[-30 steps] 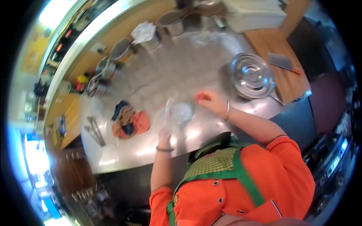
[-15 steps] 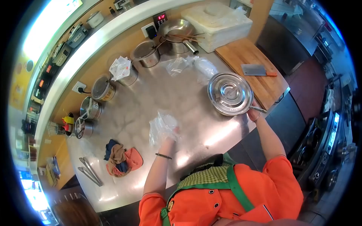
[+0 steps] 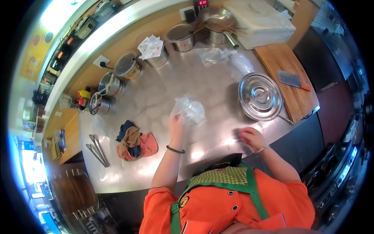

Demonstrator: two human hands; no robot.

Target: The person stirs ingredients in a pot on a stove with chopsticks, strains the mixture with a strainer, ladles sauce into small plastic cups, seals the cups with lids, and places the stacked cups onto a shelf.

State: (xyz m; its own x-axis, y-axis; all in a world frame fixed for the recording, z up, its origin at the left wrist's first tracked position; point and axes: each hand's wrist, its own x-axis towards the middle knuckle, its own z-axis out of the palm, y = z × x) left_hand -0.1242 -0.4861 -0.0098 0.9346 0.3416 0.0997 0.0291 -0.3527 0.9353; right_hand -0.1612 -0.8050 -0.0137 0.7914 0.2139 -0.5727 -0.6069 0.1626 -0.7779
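My left hand (image 3: pixel 177 124) is closed on a crumpled clear plastic bag (image 3: pixel 191 110) over the middle of the steel table. Near the table's front edge is my right hand (image 3: pixel 252 139), apart from the pot. Its fingers look bent but are smeared by motion, so their grip cannot be made out. Beyond it stands a lidded steel pot (image 3: pixel 260 96), its long handle pointing to the lower right. Left of my left hand lies a heap of brown and dark blue cloths (image 3: pixel 131 141) with a salmon-coloured cloth (image 3: pixel 149 143).
A cleaver (image 3: pixel 289 78) lies on a wooden cutting board (image 3: pixel 272 58) at the right. Several pots, including a lidded one (image 3: pixel 181 38), line the back wall. More clear plastic (image 3: pixel 240 64) lies behind the lidded pot. Metal tongs (image 3: pixel 98 151) rest at the left.
My right hand has let go of the pot handle and come toward the front edge. My left hand still holds the plastic bag. The camera view has shifted, moving the table leftover items rightward and upward.
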